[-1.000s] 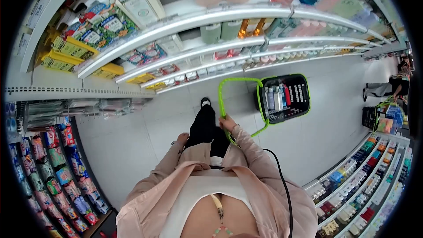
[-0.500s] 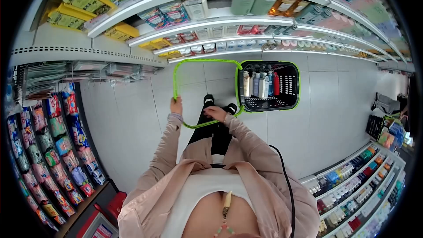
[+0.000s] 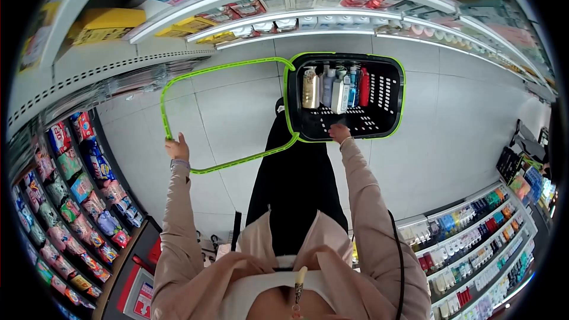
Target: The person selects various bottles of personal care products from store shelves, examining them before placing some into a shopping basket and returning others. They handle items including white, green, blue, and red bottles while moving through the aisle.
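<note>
Pale floor tiles (image 3: 438, 101) spread beneath the black shopping basket (image 3: 394, 62) and run right to the cosmetics shelves (image 3: 468, 243); over its near rim the right hand (image 3: 339, 133) hangs half open, fingers loosely bent, nothing visible in it, while the left hand (image 3: 178, 147) has its fingers round the outer end of the green handle (image 3: 237, 160), swung out from the left rim. Inside, a gold bottle (image 3: 310, 88), lavender bottle (image 3: 328, 89), white bottle (image 3: 340, 95), blue bottle (image 3: 353, 86) and red bottle (image 3: 364, 87) stand toward the far rim, beyond which stocked shelves (image 3: 332, 15) curve across.
</note>
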A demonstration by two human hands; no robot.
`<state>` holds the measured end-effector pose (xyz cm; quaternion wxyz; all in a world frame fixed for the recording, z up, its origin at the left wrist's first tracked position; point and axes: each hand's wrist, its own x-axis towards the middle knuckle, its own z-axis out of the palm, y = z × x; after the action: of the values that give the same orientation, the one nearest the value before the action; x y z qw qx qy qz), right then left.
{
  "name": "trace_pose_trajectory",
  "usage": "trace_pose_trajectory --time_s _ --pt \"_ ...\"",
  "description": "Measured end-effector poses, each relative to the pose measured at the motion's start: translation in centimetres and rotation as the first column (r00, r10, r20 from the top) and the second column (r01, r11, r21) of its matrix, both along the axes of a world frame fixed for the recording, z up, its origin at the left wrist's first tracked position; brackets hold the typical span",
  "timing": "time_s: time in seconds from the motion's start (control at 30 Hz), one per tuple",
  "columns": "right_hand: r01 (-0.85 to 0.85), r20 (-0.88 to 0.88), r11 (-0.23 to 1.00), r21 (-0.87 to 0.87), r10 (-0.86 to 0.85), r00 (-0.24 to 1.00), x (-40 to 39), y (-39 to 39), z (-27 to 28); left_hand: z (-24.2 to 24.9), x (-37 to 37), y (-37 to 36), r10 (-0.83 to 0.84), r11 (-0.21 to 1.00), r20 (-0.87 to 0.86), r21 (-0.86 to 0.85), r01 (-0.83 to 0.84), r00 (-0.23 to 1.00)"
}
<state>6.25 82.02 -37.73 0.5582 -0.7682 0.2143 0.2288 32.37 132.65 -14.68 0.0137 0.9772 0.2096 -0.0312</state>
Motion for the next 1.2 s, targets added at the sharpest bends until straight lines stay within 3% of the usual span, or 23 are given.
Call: trace_pose_trajectory --time_s 0.07,0.13,0.17,0.2,0.23,0.27,0.3,0.33,0.37,0.43,0.53,0.6,0.63,0.67,0.7,0.73,0.77,0.8,0.83,0.9,0.97,1.07,1.2 --pt "0.466 -0.538 0.859 0.211 -0.296 0.789 5.1 -1.7 4.3 -2.2 0.7 1.6 -0.002 0.993 -0.011 0.118 0.003 1.000" --pt "0.225 -0.448 0.974 0.016 -0.194 0.873 7.5 -2.5 3.9 -4.7 1.8 2.9 -0.001 0.973 -0.018 0.230 0.005 1.000" --pt "0.297 -0.445 0.951 0.085 -0.230 0.865 7.1 -3.6 1.0 -6.0 2.5 3.5 0.070 0.961 -0.038 0.269 -0.058 0.997" --pt "-0.065 0.167 0.985 0.163 0.037 0.985 2.1 -6.2 -10.6 -7.2 3.3 4.0 0.140 0.943 -0.055 0.311 -0.117 0.989" --pt "-0.256 0.224 0.944 -0.207 0.300 0.927 4.1 -6.7 -7.3 -8.6 3.9 4.7 0.137 0.942 -0.064 0.316 -0.110 0.988" --pt "-0.383 0.178 0.746 -0.545 0.549 0.816 6.2 -6.9 -3.6 -9.8 4.4 5.5 0.170 0.931 -0.038 0.333 -0.148 0.985" --pt "-0.387 0.172 0.751 -0.535 0.546 0.820 5.2 -6.9 -5.5 -11.1 4.9 6.2 0.203 0.919 -0.010 0.348 -0.187 0.979" --pt "-0.013 0.053 0.999 -0.033 0.015 0.998 3.9 -7.2 -8.4 -12.3 5.6 6.9 0.200 0.917 -0.018 0.355 -0.181 0.980" --pt "0.504 -0.316 0.791 0.347 -0.407 0.857 3.2 -7.3 -10.2 -13.3 6.2 7.5 0.272 0.893 -0.023 0.379 -0.244 0.962" --pt "0.435 -0.258 0.857 0.276 -0.370 0.892 1.8 -7.3 -13.2 -15.1 6.3 6.8 0.334 0.863 -0.039 0.414 -0.290 0.942" --pt "0.270 -0.133 0.933 0.238 -0.244 0.960 0.4 -7.3 -15.6 -13.8 5.9 -2.6 -0.078 0.825 0.252 0.559 -0.079 0.965" --pt "0.476 -0.445 0.879 0.004 -0.425 0.788 0.0 -6.5 -17.7 -12.3 5.5 -13.0 -0.472 0.867 0.255 0.309 0.392 0.844" --pt "0.551 -0.478 0.834 -0.034 -0.497 0.724 -0.7 -6.2 -18.8 -11.9 4.6 -18.6 -0.659 0.744 0.311 0.135 0.654 0.685" --pt "0.556 -0.489 0.830 -0.035 -0.500 0.715 -1.8 -6.0 -19.9 -11.8 3.0 -24.2 -0.611 0.715 0.296 -0.192 0.672 0.735" --pt "0.565 -0.495 0.824 -0.038 -0.507 0.705 -2.9 -6.0 -21.1 -12.0 1.3 -29.0 -0.691 0.571 0.241 -0.398 0.718 0.682" --pt "0.573 -0.499 0.819 -0.035 -0.511 0.700 -3.3 -5.8 -22.2 -13.3 -0.2 -33.3 -0.620 0.265 0.191 -0.862 0.433 0.761" --pt "0.871 -0.724 0.479 -0.113 -0.640 0.258 3.7 -5.9 -12.4 -15.4 -2.1 -36.7 -0.724 0.329 0.040 -0.858 0.395 0.688" --pt "0.909 -0.722 0.409 -0.074 -0.651 0.234 3.8 -5.7 -11.8 -15.3 -2.6 -40.9 -0.832 0.379 -0.039 -0.769 0.515 0.554" --pt "0.915 -0.740 0.399 -0.060 -0.633 0.228 3.9 -5.7 -11.3 -19.4 -3.9 -43.3 -0.860 0.320 -0.035 -0.813 0.487 0.509" --pt "0.938 -0.764 0.345 -0.033 -0.614 0.199 3.5 -5.8 -11.5 -27.8 -6.0 -46.4 -0.827 0.328 0.018 -0.796 0.509 0.561" --pt "0.976 -0.797 0.213 0.056 -0.579 0.172 1.8 -6.0 -13.5 -33.7 -6.3 -48.6 -0.779 0.439 -0.081 -0.779 0.449 0.621" --pt "0.990 -0.825 0.084 0.114 -0.547 0.142 2.5 -6.3 -13.0 -36.3 -6.2 -50.3 -0.654 0.558 -0.353 -0.822 0.113 0.669" --pt "0.989 -0.785 0.085 0.124 -0.601 0.150 5.2 -5.7 -11.0 -36.9 -7.1 -49.5 -0.691 0.526 -0.238 -0.814 0.248 0.683"
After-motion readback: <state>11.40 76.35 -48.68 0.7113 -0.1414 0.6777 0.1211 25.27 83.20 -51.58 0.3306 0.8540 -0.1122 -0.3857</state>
